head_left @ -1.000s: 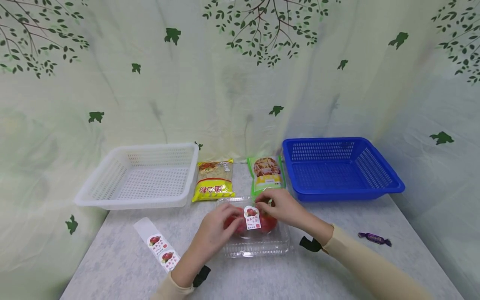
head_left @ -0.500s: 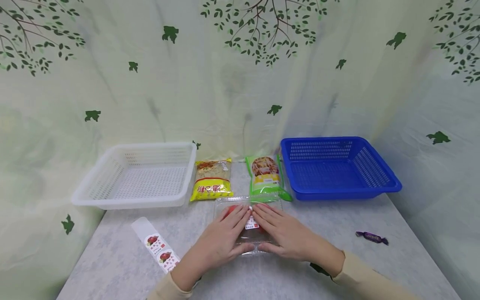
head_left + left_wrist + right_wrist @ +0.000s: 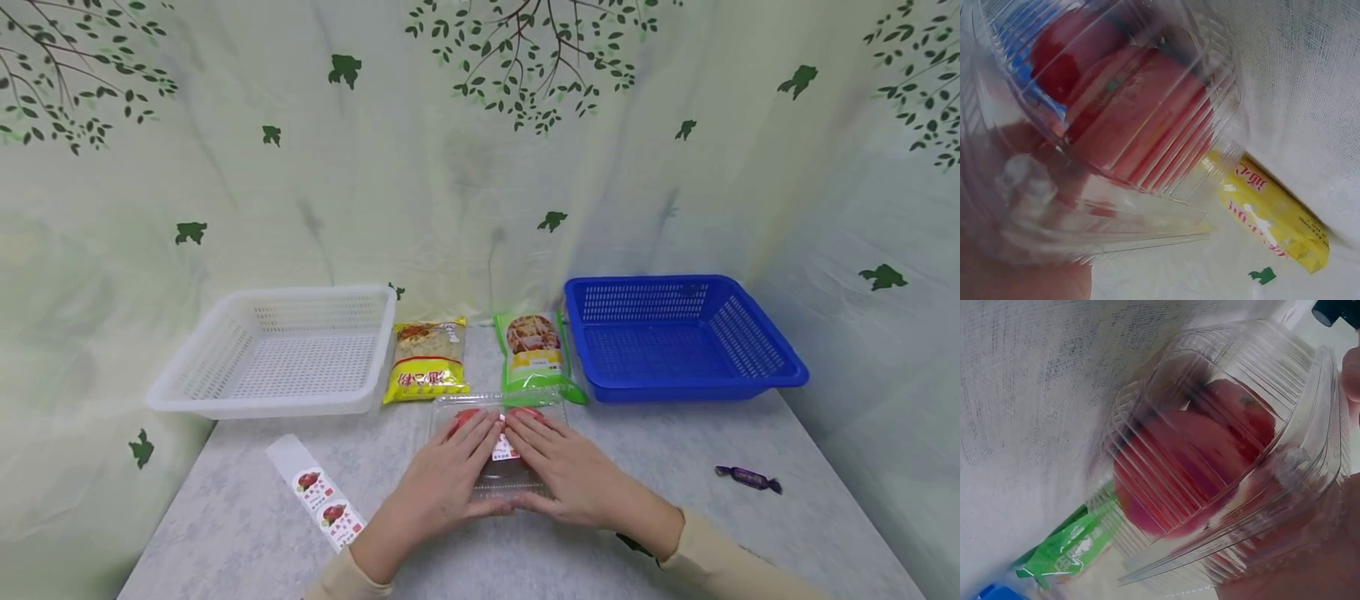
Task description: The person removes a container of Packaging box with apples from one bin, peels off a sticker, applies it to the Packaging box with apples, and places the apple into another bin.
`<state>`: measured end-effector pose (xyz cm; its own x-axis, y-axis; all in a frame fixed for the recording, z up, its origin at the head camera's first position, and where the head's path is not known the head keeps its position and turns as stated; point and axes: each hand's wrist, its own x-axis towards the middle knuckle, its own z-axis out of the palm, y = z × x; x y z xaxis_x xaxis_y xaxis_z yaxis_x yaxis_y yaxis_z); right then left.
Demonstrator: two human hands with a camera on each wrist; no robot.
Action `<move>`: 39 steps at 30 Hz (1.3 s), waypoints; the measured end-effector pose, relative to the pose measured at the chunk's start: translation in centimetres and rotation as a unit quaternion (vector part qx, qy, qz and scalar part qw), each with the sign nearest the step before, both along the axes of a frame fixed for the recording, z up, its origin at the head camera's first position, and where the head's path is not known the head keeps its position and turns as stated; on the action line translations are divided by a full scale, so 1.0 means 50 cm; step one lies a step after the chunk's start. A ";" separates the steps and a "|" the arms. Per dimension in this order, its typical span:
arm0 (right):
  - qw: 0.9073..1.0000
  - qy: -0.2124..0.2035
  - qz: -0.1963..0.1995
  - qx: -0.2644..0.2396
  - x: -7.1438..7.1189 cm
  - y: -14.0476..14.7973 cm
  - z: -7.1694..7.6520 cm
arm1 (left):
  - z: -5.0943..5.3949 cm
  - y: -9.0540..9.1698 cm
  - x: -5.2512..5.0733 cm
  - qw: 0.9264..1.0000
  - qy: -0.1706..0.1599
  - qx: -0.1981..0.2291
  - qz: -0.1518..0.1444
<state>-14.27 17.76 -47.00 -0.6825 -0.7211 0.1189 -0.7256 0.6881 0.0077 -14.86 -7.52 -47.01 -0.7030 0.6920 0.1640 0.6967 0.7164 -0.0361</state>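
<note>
- My left hand and right hand rest, fingers straight, on the clear container.
- Red fruit sits inside; a white label shows between my hands.

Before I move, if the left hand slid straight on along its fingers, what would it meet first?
Most likely the right hand, just ahead of the left hand; whether the two touch is unclear.

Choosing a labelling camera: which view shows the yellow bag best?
Head: the yellow bag shows its front, nearly unobstructed. Left wrist sees it foreshortened, partly through the clear box; right wrist lacks it.
</note>
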 end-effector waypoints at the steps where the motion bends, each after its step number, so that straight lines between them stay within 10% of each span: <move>1: 1.000 0.003 0.001 -0.001 0.000 0.000 -0.001 | -0.001 0.001 0.000 1.000 0.004 -0.002 0.001; 12: 0.999 -0.031 -0.028 -0.032 0.009 -0.008 0.000 | -0.001 0.002 0.005 0.999 0.041 0.008 0.002; 39: 0.994 -0.102 -0.033 -0.009 -0.004 -0.016 0.025 | 0.018 0.002 0.007 1.000 -0.013 -0.010 0.003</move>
